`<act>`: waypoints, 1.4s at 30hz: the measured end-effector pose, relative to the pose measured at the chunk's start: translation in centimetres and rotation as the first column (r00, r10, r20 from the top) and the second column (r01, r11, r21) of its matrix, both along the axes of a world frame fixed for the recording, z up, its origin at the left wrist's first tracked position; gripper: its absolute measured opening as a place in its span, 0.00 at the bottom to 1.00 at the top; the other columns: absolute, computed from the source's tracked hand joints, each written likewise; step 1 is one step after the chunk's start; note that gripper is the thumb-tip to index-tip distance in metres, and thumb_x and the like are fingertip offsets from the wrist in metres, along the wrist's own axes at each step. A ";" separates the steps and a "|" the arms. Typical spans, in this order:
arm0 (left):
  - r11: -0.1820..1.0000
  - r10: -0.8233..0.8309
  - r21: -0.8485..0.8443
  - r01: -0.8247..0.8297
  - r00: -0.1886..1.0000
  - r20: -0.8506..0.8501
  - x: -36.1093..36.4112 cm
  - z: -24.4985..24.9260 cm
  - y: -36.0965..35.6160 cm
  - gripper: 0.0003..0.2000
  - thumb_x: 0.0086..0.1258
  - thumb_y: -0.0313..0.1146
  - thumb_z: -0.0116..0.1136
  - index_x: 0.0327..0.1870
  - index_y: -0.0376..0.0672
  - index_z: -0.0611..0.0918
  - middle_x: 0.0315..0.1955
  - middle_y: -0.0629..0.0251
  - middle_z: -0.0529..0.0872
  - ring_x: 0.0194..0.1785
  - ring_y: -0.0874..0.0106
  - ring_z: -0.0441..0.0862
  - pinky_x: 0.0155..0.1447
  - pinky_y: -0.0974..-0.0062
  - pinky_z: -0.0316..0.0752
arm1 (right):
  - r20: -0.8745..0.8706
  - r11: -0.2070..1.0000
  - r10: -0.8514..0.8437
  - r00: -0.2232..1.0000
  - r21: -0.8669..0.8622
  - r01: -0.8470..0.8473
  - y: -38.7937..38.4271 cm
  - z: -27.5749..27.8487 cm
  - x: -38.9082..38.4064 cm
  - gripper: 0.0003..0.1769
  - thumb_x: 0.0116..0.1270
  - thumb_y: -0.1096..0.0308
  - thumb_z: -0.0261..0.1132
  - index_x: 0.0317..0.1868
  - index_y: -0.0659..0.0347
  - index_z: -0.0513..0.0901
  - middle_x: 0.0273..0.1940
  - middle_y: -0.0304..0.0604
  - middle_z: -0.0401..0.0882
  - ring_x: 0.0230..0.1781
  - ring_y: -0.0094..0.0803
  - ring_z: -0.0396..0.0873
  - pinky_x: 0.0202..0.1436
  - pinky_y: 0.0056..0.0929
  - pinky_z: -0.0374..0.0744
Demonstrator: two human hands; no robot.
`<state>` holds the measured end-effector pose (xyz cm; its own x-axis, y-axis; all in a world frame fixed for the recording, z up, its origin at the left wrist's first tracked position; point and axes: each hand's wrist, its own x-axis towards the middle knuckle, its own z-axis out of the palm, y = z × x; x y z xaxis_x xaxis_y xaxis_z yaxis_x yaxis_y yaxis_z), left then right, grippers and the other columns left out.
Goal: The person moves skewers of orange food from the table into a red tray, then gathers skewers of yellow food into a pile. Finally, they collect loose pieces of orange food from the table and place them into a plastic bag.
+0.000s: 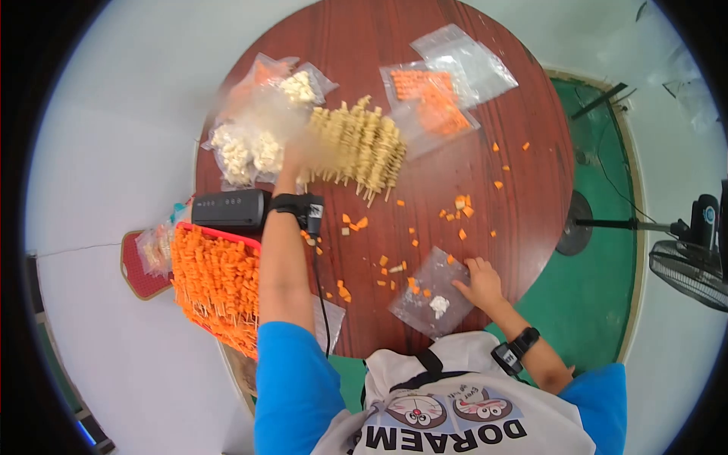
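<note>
My left hand reaches forward to the left end of a pile of pale skewered pieces; a blur covers its fingers, and what they touch cannot be made out. Near the table's front edge, my right hand rests on the right side of a clear plastic bag, fingers apart. A small white clump and orange bits lie on that bag. Bags of white pieces are just left of my left hand, partly under the blur.
A black appliance stands at the left table edge, by a red tray heaped with orange skewers. Bagged orange sticks and empty bags lie at the back right. Orange scraps are scattered about. A fan stands right.
</note>
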<state>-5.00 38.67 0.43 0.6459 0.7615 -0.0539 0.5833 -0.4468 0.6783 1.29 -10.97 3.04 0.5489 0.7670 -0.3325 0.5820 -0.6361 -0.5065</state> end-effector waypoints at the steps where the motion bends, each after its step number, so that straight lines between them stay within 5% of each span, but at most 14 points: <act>1: 0.994 0.052 -0.100 -0.044 0.996 0.078 -0.9 -1.0 1.4 0.12 0.58 0.33 0.51 0.41 0.37 0.79 0.28 0.60 0.80 0.32 0.72 0.76 0.40 0.76 0.69 | 0.086 0.999 0.028 0.996 -0.046 -0.024 0.2 -0.1 -0.4 0.26 0.46 0.59 0.66 0.44 0.60 0.69 0.39 0.46 0.70 0.41 0.41 0.69 0.41 0.37 0.69; 4: 0.907 0.234 0.317 -0.278 0.958 0.168 -2.3 3.5 -0.4 0.12 0.60 0.33 0.49 0.41 0.37 0.79 0.28 0.64 0.81 0.35 0.74 0.77 0.41 0.80 0.69 | 0.212 0.994 0.072 0.975 -0.097 -0.053 -0.1 -1.6 -1.2 0.29 0.44 0.60 0.67 0.47 0.59 0.67 0.38 0.44 0.70 0.39 0.37 0.69 0.38 0.34 0.66; 6: 0.923 0.315 0.027 -0.384 0.795 0.517 -3.5 8.5 -5.5 0.11 0.60 0.31 0.49 0.38 0.34 0.79 0.28 0.61 0.81 0.33 0.74 0.76 0.40 0.77 0.70 | 0.110 1.000 -0.011 0.994 -0.014 0.013 -0.2 -2.2 -1.2 0.24 0.46 0.62 0.66 0.43 0.60 0.70 0.36 0.46 0.72 0.38 0.38 0.70 0.38 0.35 0.68; 7: 0.931 0.326 -0.007 -0.364 0.825 0.461 -4.8 9.5 -7.9 0.10 0.60 0.31 0.49 0.36 0.34 0.78 0.27 0.63 0.80 0.31 0.76 0.75 0.38 0.78 0.69 | 0.107 1.000 -0.008 0.994 -0.012 0.010 -0.2 -2.3 -1.1 0.24 0.46 0.62 0.66 0.43 0.60 0.70 0.36 0.46 0.72 0.38 0.38 0.70 0.38 0.35 0.68; 8: 0.936 0.335 -0.042 -0.349 0.851 0.404 -6.2 10.1 -10.5 0.09 0.61 0.31 0.48 0.34 0.35 0.78 0.25 0.65 0.79 0.29 0.78 0.73 0.36 0.80 0.68 | -0.168 0.995 -0.099 0.981 -0.005 0.100 -0.3 -2.5 -0.8 0.19 0.48 0.63 0.65 0.40 0.60 0.72 0.34 0.47 0.72 0.37 0.41 0.72 0.37 0.36 0.69; 9: 0.972 0.217 -0.010 -0.235 0.880 0.422 -7.1 10.0 -14.1 0.07 0.60 0.30 0.49 0.31 0.35 0.77 0.23 0.68 0.77 0.27 0.80 0.71 0.33 0.81 0.66 | -0.429 0.983 -0.176 0.886 -0.023 0.184 -0.2 -2.5 -0.5 0.15 0.49 0.65 0.64 0.37 0.61 0.74 0.32 0.49 0.73 0.36 0.43 0.73 0.37 0.36 0.70; 12: 0.969 -0.205 -0.124 0.212 0.976 0.072 -11.1 6.5 -23.2 0.09 0.57 0.32 0.55 0.36 0.37 0.77 0.31 0.59 0.78 0.35 0.70 0.76 0.40 0.74 0.71 | -0.503 0.970 -0.013 0.864 0.203 0.133 0.6 0.1 0.1 0.08 0.52 0.68 0.60 0.33 0.62 0.76 0.30 0.51 0.74 0.34 0.47 0.74 0.36 0.36 0.72; 15: 0.929 -0.056 -0.363 0.078 0.996 0.070 -12.7 3.0 -30.7 0.23 0.53 0.37 0.61 0.50 0.38 0.71 0.46 0.54 0.71 0.49 0.63 0.71 0.52 0.70 0.67 | -0.253 0.944 0.123 0.960 0.328 -0.034 1.7 3.5 0.3 0.08 0.54 0.70 0.58 0.35 0.61 0.78 0.30 0.48 0.75 0.35 0.47 0.75 0.37 0.35 0.73; 20: 0.991 -0.131 -0.001 0.133 0.977 0.167 -10.3 4.2 -37.3 0.42 0.45 0.42 0.67 0.61 0.38 0.57 0.57 0.47 0.61 0.62 0.54 0.57 0.61 0.62 0.57 | -0.259 0.936 0.203 0.944 0.333 -0.110 2.6 6.5 -0.8 0.11 0.55 0.70 0.55 0.38 0.59 0.78 0.31 0.47 0.77 0.34 0.45 0.75 0.37 0.36 0.74; 24: 0.995 -0.096 0.032 0.091 0.970 0.225 -9.9 0.1 -38.7 0.41 0.46 0.40 0.66 0.61 0.37 0.58 0.54 0.49 0.66 0.59 0.54 0.61 0.59 0.62 0.59 | -0.157 0.943 0.238 0.959 0.275 -0.189 2.9 7.3 -1.0 0.12 0.55 0.70 0.53 0.38 0.58 0.79 0.32 0.50 0.77 0.33 0.46 0.76 0.36 0.39 0.74; 32: 0.950 -0.232 0.262 0.169 0.944 0.235 -11.3 -1.8 -39.9 0.10 0.54 0.29 0.58 0.37 0.39 0.78 0.44 0.59 0.75 0.53 0.62 0.69 0.55 0.64 0.61 | -0.011 0.962 0.040 0.999 0.271 -0.036 2.3 9.2 1.4 0.11 0.55 0.71 0.54 0.38 0.60 0.78 0.32 0.53 0.77 0.33 0.47 0.76 0.35 0.39 0.74; 36: 0.952 -0.244 0.243 0.185 0.941 0.236 -11.2 -1.7 -39.8 0.10 0.54 0.28 0.57 0.38 0.38 0.78 0.42 0.59 0.76 0.52 0.61 0.69 0.55 0.64 0.61 | 0.021 0.874 -0.037 0.999 0.485 0.023 1.6 9.8 2.4 0.09 0.57 0.74 0.55 0.38 0.62 0.78 0.28 0.53 0.77 0.28 0.43 0.77 0.31 0.28 0.74; 39: 0.973 -0.170 0.199 0.120 0.952 0.254 -10.4 -1.3 -39.8 0.12 0.54 0.28 0.57 0.40 0.37 0.77 0.42 0.57 0.75 0.51 0.61 0.70 0.55 0.65 0.61 | 0.132 0.909 0.056 0.990 0.404 -0.105 1.2 11.0 2.5 0.09 0.57 0.74 0.55 0.38 0.62 0.78 0.33 0.52 0.77 0.33 0.43 0.77 0.35 0.31 0.75; 42: 0.993 0.117 -0.065 -0.099 0.890 0.441 -8.7 1.8 -39.2 0.22 0.54 0.32 0.57 0.51 0.38 0.70 0.45 0.54 0.72 0.49 0.59 0.69 0.50 0.67 0.65 | 0.009 0.822 -0.075 0.997 0.566 0.057 0.2 9.7 3.2 0.09 0.59 0.74 0.55 0.39 0.65 0.77 0.31 0.46 0.79 0.31 0.33 0.78 0.34 0.25 0.74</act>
